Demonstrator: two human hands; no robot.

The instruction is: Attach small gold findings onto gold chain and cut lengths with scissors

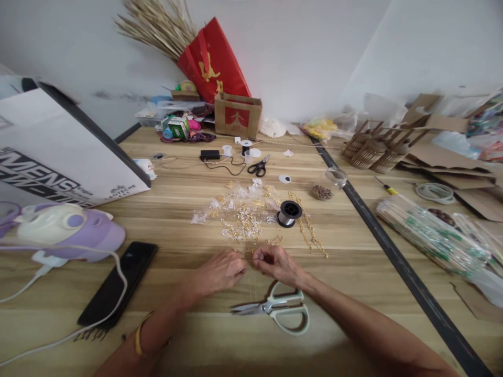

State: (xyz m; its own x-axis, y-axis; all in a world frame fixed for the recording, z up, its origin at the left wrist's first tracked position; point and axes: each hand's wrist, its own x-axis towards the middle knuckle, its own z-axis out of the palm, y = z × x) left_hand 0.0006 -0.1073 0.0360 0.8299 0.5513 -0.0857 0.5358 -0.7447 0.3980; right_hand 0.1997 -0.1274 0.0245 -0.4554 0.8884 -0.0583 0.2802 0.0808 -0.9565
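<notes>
My left hand [225,269] is closed, fingers curled and pinched, low over the wooden table. Close by on its right, my right hand [277,262] pinches thumb against fingers. Some tiny gold piece shows between the two hands, too small to make out, and a faint thin line hangs below them. Just beyond lies a spread of small clear and gold beads [245,222]. A spool of silvery wire [290,213] and a gold chain [308,230] rest past my right hand. Scissors with pale green handles [275,308] lie under my right wrist, blades pointing left.
At left are a phone [118,283], a purple-and-white device [74,230] with a white cable, and a large white box [66,152]. Black scissors [258,166] and a jar of brown beads [323,191] lie farther back. Bagged sticks [432,235] are at right.
</notes>
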